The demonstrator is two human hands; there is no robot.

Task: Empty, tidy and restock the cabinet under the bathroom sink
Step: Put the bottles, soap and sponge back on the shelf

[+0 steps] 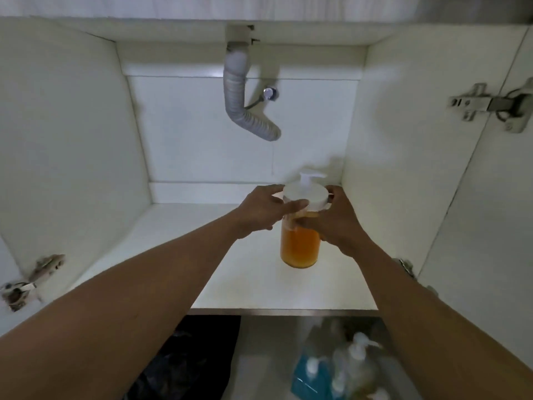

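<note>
A clear pump bottle of orange liquid (300, 246) with a white cap and pump stands on the white cabinet floor (230, 255), right of centre. My left hand (262, 210) grips the white cap from the left, thumb across its front. My right hand (337, 220) holds the bottle's neck and upper body from the right. The rest of the cabinet floor is bare.
A grey corrugated drain hose (238, 93) hangs from the top of the cabinet at the back, with a small valve (269, 93) beside it. Door hinges (490, 105) sit on the side walls. Below the cabinet edge, several pump bottles (346, 368) and a black bag (190, 359) lie on the floor.
</note>
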